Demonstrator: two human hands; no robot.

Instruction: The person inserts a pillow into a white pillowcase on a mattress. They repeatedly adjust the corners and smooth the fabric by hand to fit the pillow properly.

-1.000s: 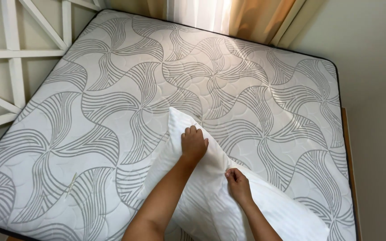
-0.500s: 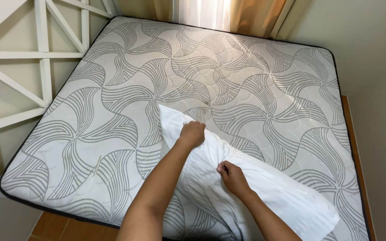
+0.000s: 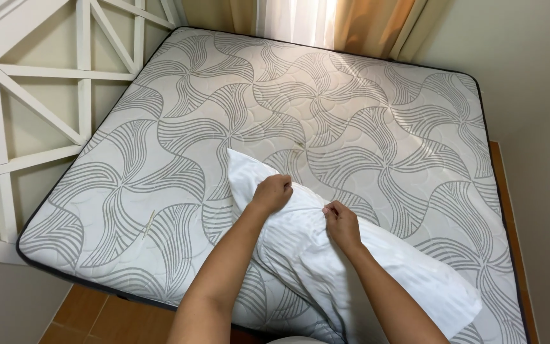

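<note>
Both hands, the left hand (image 3: 272,192) and the right hand (image 3: 342,223), are closed on bunched cloth of the soft, light white striped fabric pillowcase (image 3: 307,255), lying lower centre on the grey-patterned quilted mattress (image 3: 377,127); it looks limp, best gripped along its edge.

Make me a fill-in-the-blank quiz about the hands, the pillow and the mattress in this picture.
1. Both hands grip a ____ pillow.
2. The pillow lies on a bare ____ with a grey swirl pattern.
3. The left hand is closed into a ____ on the fabric.
4. The right hand pinches the pillow's ____.

Missing words: white; mattress; fist; fabric
</note>
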